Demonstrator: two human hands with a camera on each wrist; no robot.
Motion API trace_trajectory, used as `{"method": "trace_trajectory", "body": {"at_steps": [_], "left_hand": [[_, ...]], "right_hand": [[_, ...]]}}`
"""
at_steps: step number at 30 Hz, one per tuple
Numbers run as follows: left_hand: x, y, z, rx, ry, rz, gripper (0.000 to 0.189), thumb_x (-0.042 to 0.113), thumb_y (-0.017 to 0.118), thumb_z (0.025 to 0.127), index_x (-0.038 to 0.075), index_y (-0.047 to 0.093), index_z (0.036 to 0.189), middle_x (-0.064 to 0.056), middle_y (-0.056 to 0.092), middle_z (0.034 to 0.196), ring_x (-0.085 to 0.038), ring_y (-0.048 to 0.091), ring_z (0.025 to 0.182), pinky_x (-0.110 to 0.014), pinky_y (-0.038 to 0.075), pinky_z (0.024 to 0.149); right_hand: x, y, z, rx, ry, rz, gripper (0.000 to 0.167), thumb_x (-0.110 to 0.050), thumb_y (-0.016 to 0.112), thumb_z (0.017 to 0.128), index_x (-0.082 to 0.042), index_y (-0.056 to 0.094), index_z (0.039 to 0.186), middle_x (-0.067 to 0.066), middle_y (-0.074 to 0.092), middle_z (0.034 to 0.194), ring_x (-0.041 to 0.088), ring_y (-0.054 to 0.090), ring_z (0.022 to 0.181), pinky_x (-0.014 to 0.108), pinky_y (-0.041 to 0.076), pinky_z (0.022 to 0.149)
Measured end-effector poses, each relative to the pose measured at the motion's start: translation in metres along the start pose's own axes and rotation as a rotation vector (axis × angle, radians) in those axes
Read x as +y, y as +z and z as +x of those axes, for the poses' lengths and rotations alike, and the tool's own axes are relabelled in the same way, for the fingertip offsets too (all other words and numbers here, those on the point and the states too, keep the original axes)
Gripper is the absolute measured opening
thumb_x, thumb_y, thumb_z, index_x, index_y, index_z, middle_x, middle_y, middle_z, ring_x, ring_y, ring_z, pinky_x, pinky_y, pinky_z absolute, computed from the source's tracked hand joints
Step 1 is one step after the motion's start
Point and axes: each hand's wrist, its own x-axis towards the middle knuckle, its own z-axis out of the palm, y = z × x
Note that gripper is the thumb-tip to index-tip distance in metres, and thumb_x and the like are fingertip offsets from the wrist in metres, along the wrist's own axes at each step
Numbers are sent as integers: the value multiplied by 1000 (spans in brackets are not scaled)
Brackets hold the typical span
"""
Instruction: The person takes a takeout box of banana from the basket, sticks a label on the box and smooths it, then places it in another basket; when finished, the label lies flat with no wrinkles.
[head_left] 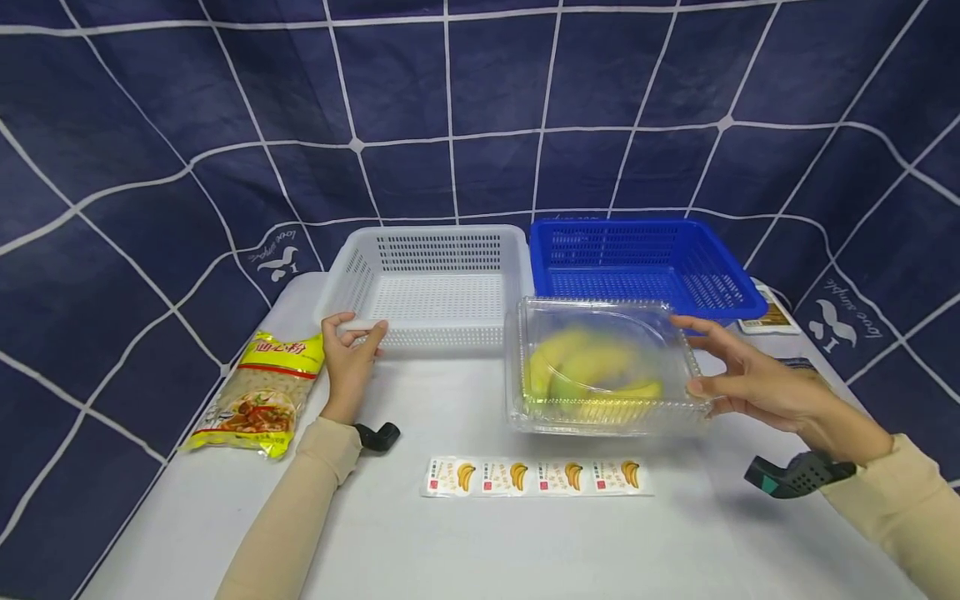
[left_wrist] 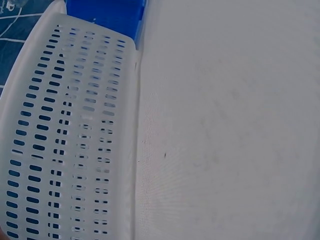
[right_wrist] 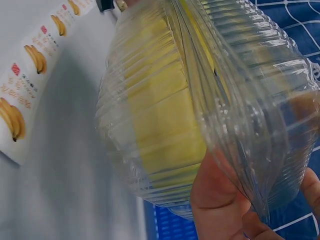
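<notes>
A clear plastic clamshell box (head_left: 678,417) with yellow bananas (head_left: 592,367) inside is gripped at its right side by my right hand (head_left: 757,383). In the right wrist view, the thumb (right_wrist: 215,195) presses on the box's rim. The box is raised in front of the blue basket, its left edge near the white basket's front right corner. My left hand (head_left: 352,358) holds the front left rim of the white plastic basket (head_left: 450,336), thumb and fingers curled over it. The white basket's wall (left_wrist: 75,125) fills the left of the left wrist view.
Right of the white basket stands a blue basket (head_left: 723,250). A yellow bag of pasta (head_left: 258,396) lies at the left. A strip of banana stickers (head_left: 537,477) lies in front on the white table (head_left: 480,550). A packet (head_left: 772,312) shows behind the right hand.
</notes>
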Motion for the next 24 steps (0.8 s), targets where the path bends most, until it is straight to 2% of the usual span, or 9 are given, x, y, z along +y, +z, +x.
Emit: {"method": "trace_trajectory", "body": {"at_steps": [3,8,14,24], "left_hand": [[2,0,-1,1,4,-2,62,23,81,100,8,39,144,4,65,87,-15,66,63,-22,51,58],[1,1,-1,7,6,-18,58,22,80,101,10,41,142,6,65,85,-14,65,63,-22,50,58],[0,0,-1,11,5,-36,54,18,80,101,13,42,139,9,65,83,-13,64,62,-21,52,61],[1,1,-1,14,17,-27,54,18,79,102,13,42,140,11,65,82,-10,63,61,-20,52,61]], "right_hand": [[9,2,-4,-20,-11,25,84,8,58,106,-49,33,161,32,-8,167,18,63,80,37,63,66],[22,7,-6,-31,-22,64,83,10,58,106,-49,37,161,34,-6,164,13,61,79,36,64,67],[31,12,-1,-35,9,72,82,7,59,106,-50,36,161,40,-12,165,13,62,84,35,63,68],[35,18,21,-16,74,81,80,3,63,104,-45,35,162,37,-10,168,17,62,92,36,63,69]]}}
